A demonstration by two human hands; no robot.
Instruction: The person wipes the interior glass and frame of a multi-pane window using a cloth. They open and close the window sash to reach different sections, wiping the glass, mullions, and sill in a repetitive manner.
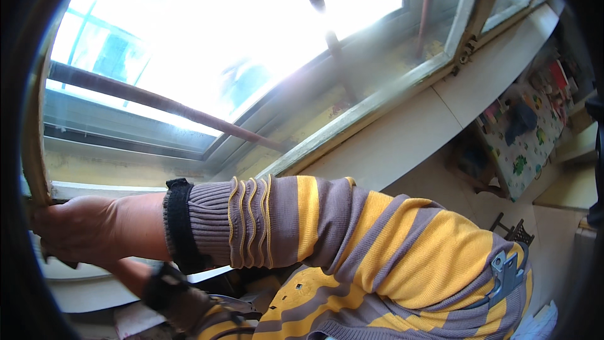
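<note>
My right hand [80, 229] reaches to the far left, against the lower corner of a wooden window frame [37, 151]. Its fingertips sink into the dark rim of the picture, so what they hold is hidden. Below this hand a small dark piece [61, 260] shows, too little of it to name. My left hand is mostly hidden behind the right one; only its wrist [130, 276] shows clearly. Both wrists wear black bands over yellow and grey striped sleeves [306, 217]. Beyond the hands, bright light comes through the window glass [188, 33].
Reddish-brown bars [165, 108] cross outside the glass. Along the window runs a pale tiled sill [401, 127]. A metal latch or hinge [465, 52] sits on the frame. At the right stands a table with a patterned cloth [528, 151] and several items on it.
</note>
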